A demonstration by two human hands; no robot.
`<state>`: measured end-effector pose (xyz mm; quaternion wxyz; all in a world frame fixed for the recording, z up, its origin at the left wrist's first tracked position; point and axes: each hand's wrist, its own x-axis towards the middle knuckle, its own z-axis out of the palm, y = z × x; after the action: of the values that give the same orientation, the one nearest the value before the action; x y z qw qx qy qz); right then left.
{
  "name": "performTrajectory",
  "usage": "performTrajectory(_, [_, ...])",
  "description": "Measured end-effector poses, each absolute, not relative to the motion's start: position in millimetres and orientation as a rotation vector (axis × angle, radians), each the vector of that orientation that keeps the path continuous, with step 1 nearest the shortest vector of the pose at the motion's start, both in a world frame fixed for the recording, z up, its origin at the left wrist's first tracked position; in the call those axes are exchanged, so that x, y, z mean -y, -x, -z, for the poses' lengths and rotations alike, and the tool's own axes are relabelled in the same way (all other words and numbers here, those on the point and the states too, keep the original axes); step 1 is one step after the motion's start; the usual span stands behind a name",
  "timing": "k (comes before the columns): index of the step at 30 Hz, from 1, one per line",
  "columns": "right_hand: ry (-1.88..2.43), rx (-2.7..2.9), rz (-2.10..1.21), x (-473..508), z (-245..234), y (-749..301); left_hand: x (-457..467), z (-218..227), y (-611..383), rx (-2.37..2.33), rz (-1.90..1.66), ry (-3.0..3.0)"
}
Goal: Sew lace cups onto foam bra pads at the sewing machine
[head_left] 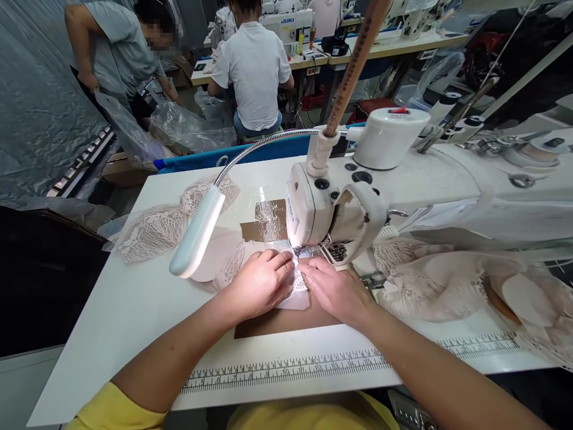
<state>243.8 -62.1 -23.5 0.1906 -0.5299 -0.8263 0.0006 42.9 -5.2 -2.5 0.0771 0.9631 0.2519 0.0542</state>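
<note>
Bright, even light fills the room, perhaps from overhead. The white table [134,310] shows mild glare and soft shadows. Edges bend with wide-angle distortion; the background looks slightly soft.

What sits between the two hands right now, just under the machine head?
In the head view, white lace fabric fills the narrow gap between the left hand and right hand, both pressing it flat before the needle area.

Lace piece [293,286] under both hands, before the sewing machine [403,191].

"JUKI" on far sewing machine [286,24]; ruler strip [286,370] on table edge, its numerals too small to read
</note>
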Motion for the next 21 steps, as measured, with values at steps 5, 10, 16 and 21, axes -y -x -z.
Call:
performTrajectory(5, [1.444, 2.316, -0.014, 62.8, 25.0, -243.8, 9.0, 3.0, -43.5, -0.700, -0.135, -2.894])
performTrajectory(10, [1.444, 2.320, -0.019, 62.3, 25.4, -243.2, 9.8, 3.8, -46.8, -0.761, -0.162, -2.915])
performTrajectory(16, [1.455, 2.312, -0.030, 62.8, 25.0, -243.0, 9.6, 5.2, -50.2, -0.790, -0.117, -2.928])
performTrajectory(21, [1.448, 2.304, 0.013, 62.6, 26.7, -242.6, 6.0, 7.3, -50.4, -0.792, -0.113, -2.927])
